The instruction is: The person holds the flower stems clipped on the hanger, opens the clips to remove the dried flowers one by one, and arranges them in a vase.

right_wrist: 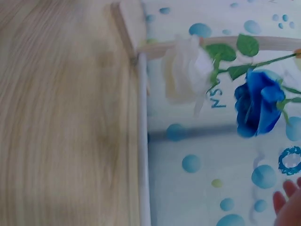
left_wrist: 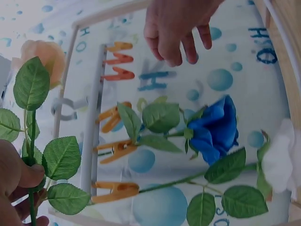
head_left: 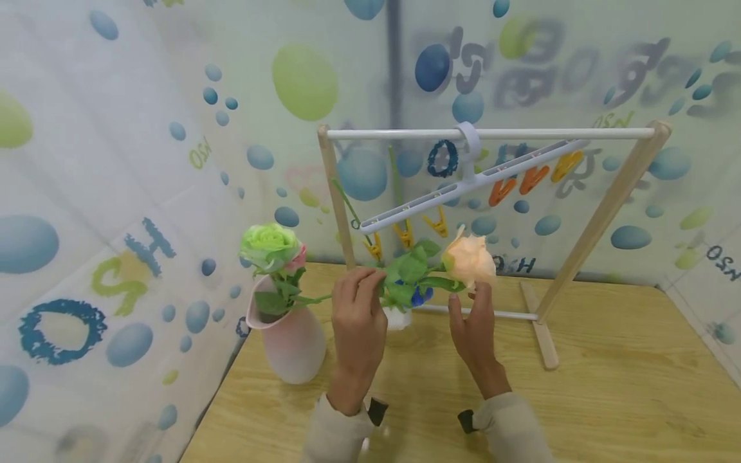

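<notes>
Currently, left hand (head_left: 359,318) is pinching a peach rose (head_left: 470,258) by its stem (left_wrist: 31,134) before the hanger (head_left: 431,202), right hand (head_left: 477,328) is hovering near that flower, fingers apart, white rose (left_wrist: 277,165) is dangling from a yellow clip (left_wrist: 120,191).

place: screened-off tabletop booth; home or lab, can't tell
curtain (head_left: 347,38): bubble-and-letter print, beyond fingers (head_left: 370,286) and out to both sides
table (head_left: 625,360): wood-grain top, below fingers
rack (head_left: 602,222): wood posts, white bars, just past fingers
vase (head_left: 292,347): pinkish, left of fingers
</notes>
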`<state>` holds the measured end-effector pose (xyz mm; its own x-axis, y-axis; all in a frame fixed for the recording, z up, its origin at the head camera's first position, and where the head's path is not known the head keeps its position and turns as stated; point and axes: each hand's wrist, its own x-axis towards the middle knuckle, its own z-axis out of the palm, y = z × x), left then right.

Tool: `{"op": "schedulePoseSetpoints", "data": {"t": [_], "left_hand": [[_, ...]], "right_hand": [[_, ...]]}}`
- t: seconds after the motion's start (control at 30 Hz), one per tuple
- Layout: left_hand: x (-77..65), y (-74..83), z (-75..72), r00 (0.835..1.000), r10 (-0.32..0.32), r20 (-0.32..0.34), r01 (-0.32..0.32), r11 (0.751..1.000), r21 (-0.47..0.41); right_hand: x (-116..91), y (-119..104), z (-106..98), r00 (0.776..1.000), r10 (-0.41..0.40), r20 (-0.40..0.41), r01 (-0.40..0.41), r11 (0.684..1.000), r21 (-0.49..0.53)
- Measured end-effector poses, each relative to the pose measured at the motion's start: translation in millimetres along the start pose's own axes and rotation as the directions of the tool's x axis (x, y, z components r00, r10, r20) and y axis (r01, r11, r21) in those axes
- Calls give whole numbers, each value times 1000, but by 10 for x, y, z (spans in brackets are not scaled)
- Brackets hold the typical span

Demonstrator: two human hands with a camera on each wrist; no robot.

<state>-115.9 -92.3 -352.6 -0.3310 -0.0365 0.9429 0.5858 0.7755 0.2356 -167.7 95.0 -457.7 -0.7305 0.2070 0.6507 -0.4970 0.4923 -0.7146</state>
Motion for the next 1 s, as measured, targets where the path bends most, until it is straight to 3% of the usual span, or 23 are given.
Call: {"op": "schedulePoseSetpoints", "data": {"t": [0.13, 0.33, 0.6, 0.8, 1.0], "left_hand": [[22, -125, -7, 997, -44, -59, 45, 999, 13], [62, -275, -26, 983, -83, -161, 90, 995, 33], [34, -439, -51, 961, -125, -247, 127, 992, -5], [-21, -487, -96, 949, -197, -246, 197, 980, -25], [-26, -535, -143, 941, -226, -250, 230, 973, -14]], "right_hand": [[41, -67, 62, 993, 54, 109, -67, 990, 120], [102, -162, 171, 976, 28, 215, -72, 977, 200], [172, -277, 354, 970, 32, 243, -87, 972, 219], [185, -370, 444, 958, 74, 276, -133, 971, 200], [182, -407, 482, 960, 98, 262, -141, 979, 149]]}}
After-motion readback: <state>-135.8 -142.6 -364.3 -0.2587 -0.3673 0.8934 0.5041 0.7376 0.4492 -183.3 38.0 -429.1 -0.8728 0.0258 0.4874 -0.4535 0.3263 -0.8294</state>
